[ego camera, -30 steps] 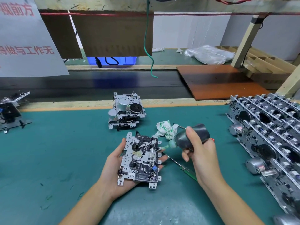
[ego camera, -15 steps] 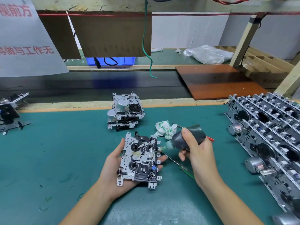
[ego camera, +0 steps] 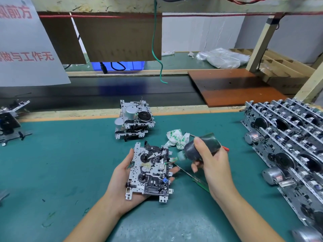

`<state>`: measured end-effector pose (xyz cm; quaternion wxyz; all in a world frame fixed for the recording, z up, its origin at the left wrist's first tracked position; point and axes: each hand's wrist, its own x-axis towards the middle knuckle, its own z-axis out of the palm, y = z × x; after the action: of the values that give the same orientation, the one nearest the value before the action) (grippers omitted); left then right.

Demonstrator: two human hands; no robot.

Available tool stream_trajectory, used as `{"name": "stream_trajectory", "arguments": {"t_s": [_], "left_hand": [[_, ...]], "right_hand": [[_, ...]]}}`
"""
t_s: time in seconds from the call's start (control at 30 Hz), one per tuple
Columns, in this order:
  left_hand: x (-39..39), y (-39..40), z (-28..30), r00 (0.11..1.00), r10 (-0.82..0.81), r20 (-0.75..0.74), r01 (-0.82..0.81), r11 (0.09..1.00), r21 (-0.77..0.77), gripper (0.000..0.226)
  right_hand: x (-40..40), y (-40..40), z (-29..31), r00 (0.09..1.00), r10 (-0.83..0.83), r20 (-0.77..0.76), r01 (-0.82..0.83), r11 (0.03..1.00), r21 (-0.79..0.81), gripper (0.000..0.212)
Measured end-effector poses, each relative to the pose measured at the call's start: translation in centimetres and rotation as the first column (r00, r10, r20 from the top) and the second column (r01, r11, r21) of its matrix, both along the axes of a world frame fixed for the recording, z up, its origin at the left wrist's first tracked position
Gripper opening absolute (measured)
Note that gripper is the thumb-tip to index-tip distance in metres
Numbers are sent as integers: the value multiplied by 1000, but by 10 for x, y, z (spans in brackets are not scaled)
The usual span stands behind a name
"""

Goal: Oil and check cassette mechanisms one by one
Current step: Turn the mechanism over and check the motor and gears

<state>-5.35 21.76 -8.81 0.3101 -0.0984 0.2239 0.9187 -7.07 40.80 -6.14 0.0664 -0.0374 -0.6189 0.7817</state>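
A: Where is the mechanism now?

B: The cassette mechanism [ego camera: 149, 170] lies face up in the left hand [ego camera: 122, 180], palm beneath it, thumb on its left edge, fingertips curling past its right edge, held above the green table [ego camera: 61, 172]. That grip looks the same as a second ago.

A: And the other hand?

B: The right hand [ego camera: 212, 165] is clenched around the dark oil bottle [ego camera: 201, 148], tilted down to the left. A second ago the green nozzle [ego camera: 174, 160] sat just off the mechanism's right edge; now its tip reaches in over that edge, by the metal head block. I cannot tell whether it touches.

A: Anything else different?

B: No. The stacked mechanisms [ego camera: 134, 119], crumpled cloth [ego camera: 176, 137] and green-handled screwdriver [ego camera: 197, 180] lie as before.
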Motion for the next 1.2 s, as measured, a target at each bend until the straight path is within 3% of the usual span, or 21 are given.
{"name": "stream_trajectory", "arguments": {"t_s": [0.17,0.37,0.63,0.8,0.83,0.9,0.97,1.03,1.13,1.2], "left_hand": [[0,-1,-1,1000,15,-4,-15,1000,-6,69],[-2,-2,-5,999,3,-47,-6,997,-74,72],[-2,-2,-8,996,7,-89,-12,998,-66,80],[0,-1,-4,993,-40,-114,34,998,-53,94],[1,0,-2,990,-60,-126,54,997,-51,95],[2,0,-1,984,-107,-144,98,993,-67,94],[3,0,0,974,-167,-154,149,981,-120,91],[3,-1,3,964,-221,-148,180,952,-249,85],[3,-1,9,937,-315,-149,218,863,-455,69],[4,1,17,929,-349,-126,209,772,-600,59]], "right_hand": [[1,-1,-1,1000,15,-15,-15,1000,14,46],[-5,10,3,990,-125,-65,124,992,-21,40],[-21,28,-15,995,-76,-66,93,941,325,37],[-18,21,-21,998,52,-30,-35,911,412,40],[-15,20,-19,994,-19,-103,68,866,495,39],[-5,20,-10,900,-138,-414,384,701,600,31],[6,22,1,794,-8,-608,512,550,660,18],[19,22,4,815,239,-527,424,373,825,36],[33,25,-3,834,503,-225,251,17,968,60],[39,32,-4,833,523,-180,242,-52,969,54]]}}
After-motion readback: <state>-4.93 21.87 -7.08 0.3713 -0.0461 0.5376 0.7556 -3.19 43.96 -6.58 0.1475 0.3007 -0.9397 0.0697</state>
